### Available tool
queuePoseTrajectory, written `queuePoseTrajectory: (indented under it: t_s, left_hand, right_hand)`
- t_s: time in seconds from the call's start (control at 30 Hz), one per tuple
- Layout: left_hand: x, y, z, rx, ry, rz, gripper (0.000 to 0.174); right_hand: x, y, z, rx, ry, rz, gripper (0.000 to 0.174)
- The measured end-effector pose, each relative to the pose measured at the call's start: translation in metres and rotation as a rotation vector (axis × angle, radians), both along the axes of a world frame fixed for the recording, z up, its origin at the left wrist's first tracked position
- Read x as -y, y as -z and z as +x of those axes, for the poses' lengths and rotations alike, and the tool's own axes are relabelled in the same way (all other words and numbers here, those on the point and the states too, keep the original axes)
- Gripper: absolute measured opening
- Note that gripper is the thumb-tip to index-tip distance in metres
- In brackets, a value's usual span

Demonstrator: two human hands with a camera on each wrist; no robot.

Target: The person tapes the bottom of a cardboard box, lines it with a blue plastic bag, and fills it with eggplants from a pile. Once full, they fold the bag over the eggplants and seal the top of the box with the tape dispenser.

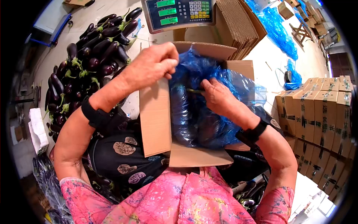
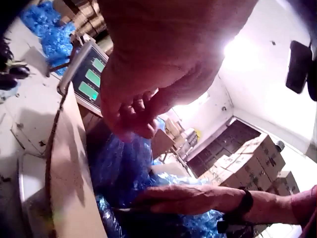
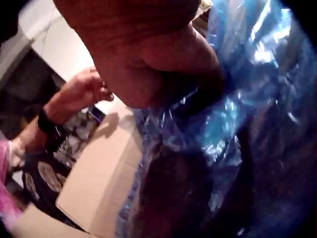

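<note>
An open cardboard box (image 1: 156, 119) lined with a blue plastic bag (image 1: 231, 84) sits in front of me. Eggplants (image 1: 181, 112) lie in it, partly veiled by the film. My left hand (image 1: 158, 63) hovers over the box's left flap, fingers curled, with nothing visible in its grasp. At the bag's mouth my right hand (image 1: 220, 95) pinches the blue plastic, close to a greenish eggplant stem (image 1: 193, 90). The right wrist view shows crinkled film bunched around those fingers, the fingertips hidden in shadow. In the left wrist view the bag rises just beneath the left fingers.
A large heap of eggplants (image 1: 93, 52) lies on the floor at left. Behind the box stands a digital scale (image 1: 179, 15) with lit displays, beside flattened cardboard (image 1: 238, 26). Packed cartons (image 1: 317, 108) are stacked at right, and more blue plastic (image 1: 278, 30) lies behind them.
</note>
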State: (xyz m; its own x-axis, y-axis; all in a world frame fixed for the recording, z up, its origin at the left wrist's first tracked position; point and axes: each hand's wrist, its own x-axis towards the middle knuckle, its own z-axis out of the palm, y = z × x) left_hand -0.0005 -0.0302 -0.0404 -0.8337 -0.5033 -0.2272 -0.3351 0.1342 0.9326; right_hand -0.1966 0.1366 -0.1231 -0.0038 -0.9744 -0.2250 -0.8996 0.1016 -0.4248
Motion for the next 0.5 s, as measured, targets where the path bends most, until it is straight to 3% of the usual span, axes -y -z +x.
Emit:
queuePoseTrajectory:
  t_s: [0.07,0.1,0.2,0.27,0.33,0.4,0.43,0.47,0.5]
  left_hand:
    - [-0.007,0.001,-0.004,0.037,0.134,-0.342,0.014]
    - [-0.013,0.009,-0.004,-0.118,0.197,-0.578,0.020]
    - [-0.048,0.021,-0.010,-0.156,0.481,-0.554,0.034]
    - [-0.073,0.047,-0.015,-0.045,0.665,-0.688,0.041]
    - [-0.085,0.081,-0.011,-0.011,0.632,-0.725,0.035]
    - [-0.081,0.092,-0.008,0.087,0.692,-0.846,0.029]
    - [-0.080,0.095,-0.009,0.087,0.747,-0.876,0.026]
    - [-0.081,0.095,-0.011,0.069,0.764,-0.836,0.026]
    - [-0.081,0.094,-0.013,0.057,0.778,-0.796,0.025]
  right_hand:
    - [0.001,0.011,0.010,-0.036,0.033,-0.113,0.013]
    - [0.002,0.011,0.010,-0.059,0.051,-0.173,0.011]
    - [-0.002,0.003,0.008,-0.034,0.051,-0.145,0.011]
    - [-0.007,-0.017,-0.003,-0.019,-0.021,-0.199,0.009]
    - [-0.019,-0.056,-0.010,-0.094,0.092,-0.398,0.037]
    - [-0.029,-0.093,-0.025,-0.318,0.114,-0.524,0.053]
    - [-0.036,-0.098,-0.036,-0.377,0.175,-0.415,0.060]
    - [-0.042,-0.098,-0.046,-0.420,0.177,-0.437,0.057]
    - [-0.045,-0.098,-0.055,-0.435,0.250,-0.083,0.049]
